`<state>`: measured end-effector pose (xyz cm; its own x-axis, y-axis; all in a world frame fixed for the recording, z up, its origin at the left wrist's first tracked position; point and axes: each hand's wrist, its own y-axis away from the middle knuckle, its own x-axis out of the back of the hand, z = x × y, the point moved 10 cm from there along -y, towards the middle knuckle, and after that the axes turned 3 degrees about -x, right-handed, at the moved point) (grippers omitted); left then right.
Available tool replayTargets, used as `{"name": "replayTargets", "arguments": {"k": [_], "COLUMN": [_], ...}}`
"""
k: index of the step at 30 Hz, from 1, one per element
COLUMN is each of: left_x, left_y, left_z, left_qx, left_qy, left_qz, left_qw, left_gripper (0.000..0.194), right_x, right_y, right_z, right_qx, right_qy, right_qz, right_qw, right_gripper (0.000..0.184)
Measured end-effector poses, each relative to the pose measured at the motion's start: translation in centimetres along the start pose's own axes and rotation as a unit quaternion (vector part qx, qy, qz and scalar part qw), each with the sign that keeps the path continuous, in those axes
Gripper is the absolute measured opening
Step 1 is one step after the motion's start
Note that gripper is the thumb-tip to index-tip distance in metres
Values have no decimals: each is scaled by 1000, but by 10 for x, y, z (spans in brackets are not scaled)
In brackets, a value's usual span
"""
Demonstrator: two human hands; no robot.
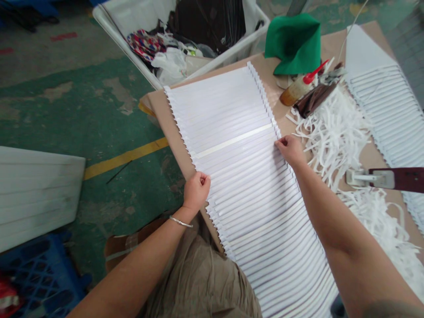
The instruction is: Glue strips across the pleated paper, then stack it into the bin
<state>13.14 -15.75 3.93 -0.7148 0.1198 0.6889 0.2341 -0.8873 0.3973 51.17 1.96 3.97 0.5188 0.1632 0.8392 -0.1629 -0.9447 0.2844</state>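
A long white sheet made of overlapping strips (228, 104) lies over the brown tabletop, its two long sides notched by strip ends. Near the middle of its left side, my left hand (197, 191) is closed in a pinch at the edge. Across from it, my right hand (291, 151) pinches the right edge. Both sets of fingertips hide what exactly lies between them. One brighter cream strip (235, 140) crosses the sheet just above my hands. Toward my body the sheet sags in curves past the table edge.
Right of the sheet lie loose white strips (341, 126), a red-nozzled bottle (294, 90), a green folded piece (294, 42) and a stapler-like tool (380, 178). Another strip sheet (394, 115) lies farther right. Beyond the table stands a white bin (124, 46) of scraps.
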Motion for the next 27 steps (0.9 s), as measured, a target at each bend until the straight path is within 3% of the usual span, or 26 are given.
{"name": "replayTargets", "arguments": {"k": [5, 8, 12, 15, 17, 21, 24, 27], "left_x": [0, 1, 10, 16, 17, 15, 9, 2], "left_y": [-3, -5, -2, 8, 17, 33, 41, 42], "left_z": [4, 4, -2, -3, 5, 46, 71, 74], "left_qx": [3, 0, -14, -41, -78, -211, -292, -310], "left_qy": [-26, -42, -33, -32, -40, -55, -68, -90], "left_qz": [0, 0, 9, 3, -2, 12, 12, -7], "left_qw": [1000, 999, 999, 999, 996, 976, 954, 946], "left_gripper": [17, 17, 11, 8, 11, 18, 26, 31], "right_x": [-2, 8, 43, 53, 51, 32, 18, 1], "right_y": [-2, -1, 13, 27, 32, 24, 11, 2], "right_z": [0, 7, 40, 63, 63, 32, 16, 18], "right_qx": [-7, -7, -40, -64, -58, -31, -62, -107], "right_qy": [43, 46, 32, 20, 9, -13, -14, -48], "right_qz": [7, 37, 119, 118, 102, 66, 60, 49], "right_qw": [999, 998, 992, 991, 993, 997, 996, 992], "right_gripper": [15, 13, 19, 21, 24, 25, 22, 15]}}
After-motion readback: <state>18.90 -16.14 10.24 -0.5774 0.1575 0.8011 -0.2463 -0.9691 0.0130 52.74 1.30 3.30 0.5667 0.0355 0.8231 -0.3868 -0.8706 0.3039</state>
